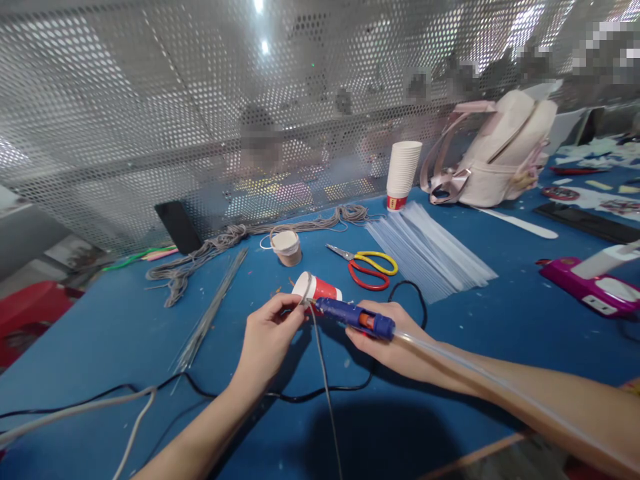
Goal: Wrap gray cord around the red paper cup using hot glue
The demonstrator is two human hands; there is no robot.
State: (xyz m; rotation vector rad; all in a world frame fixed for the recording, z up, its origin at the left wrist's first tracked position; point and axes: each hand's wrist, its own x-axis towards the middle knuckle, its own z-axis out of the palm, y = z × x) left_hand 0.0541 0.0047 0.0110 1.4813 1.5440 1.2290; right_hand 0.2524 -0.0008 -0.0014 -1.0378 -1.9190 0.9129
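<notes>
My left hand (273, 333) pinches the rim of a red and white paper cup (325, 289), which lies tilted on its side. A grey cord (324, 373) runs around the cup near its rim and hangs down toward the table's front. Wrapped in my right hand (395, 340) is a blue glue gun (350, 313), its nozzle at the cord by my left fingertips. A long clear glue stick (460, 360) trails from the gun's back end along my right forearm. The far side of the cup is hidden behind the gun and fingers.
Scissors (370, 267), a cord-wrapped cup (287, 248) and clear glue sticks (430, 253) lie beyond my hands. Farther back are stacked paper cups (403, 175), grey cord bundles (220, 243), a phone (178, 227) and a backpack (500, 153). A black cable (320, 395) crosses the blue table (110, 333).
</notes>
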